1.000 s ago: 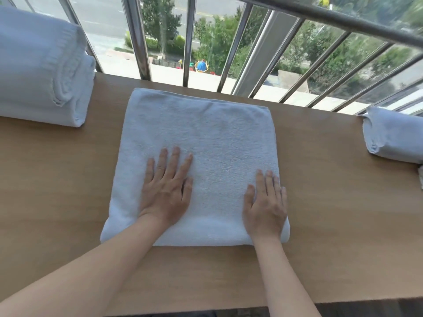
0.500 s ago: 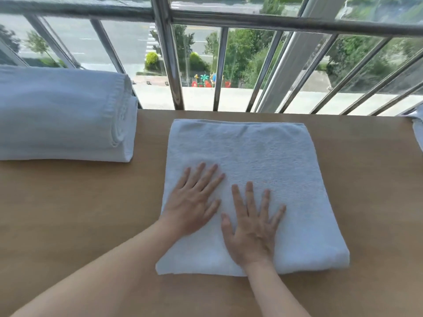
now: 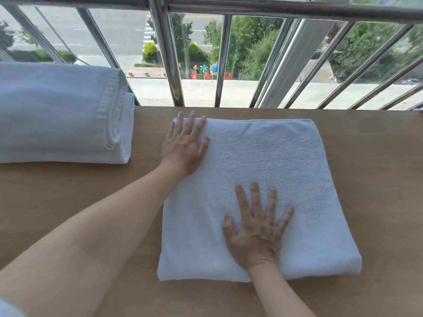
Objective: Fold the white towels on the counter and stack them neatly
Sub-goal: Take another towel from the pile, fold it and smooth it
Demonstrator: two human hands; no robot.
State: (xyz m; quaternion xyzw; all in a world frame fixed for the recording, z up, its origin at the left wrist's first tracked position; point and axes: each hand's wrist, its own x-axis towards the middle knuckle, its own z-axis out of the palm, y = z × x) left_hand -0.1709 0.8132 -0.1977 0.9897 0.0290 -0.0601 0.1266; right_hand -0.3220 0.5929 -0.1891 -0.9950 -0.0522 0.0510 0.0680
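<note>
I am pressing the folded towel [image 3: 263,161] flat on the counter [image 3: 68,202], to the right of the stacked towels [image 3: 61,113]. Its long axis is running from me toward the railing [image 3: 164,53], with the thick fold lying nearest me. My right hand [image 3: 256,229] is resting open and spread near that fold, while my left hand [image 3: 184,143], fingers straight and gripping nothing, is now covering the far left corner, having slid there from beside the right.

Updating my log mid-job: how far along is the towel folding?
Done: a pile of folded white towels lies at the left of the wooden counter. In hand: the left hand and right hand press flat on a square-folded white terry towel. Left: that towel is not yet on the pile.
</note>
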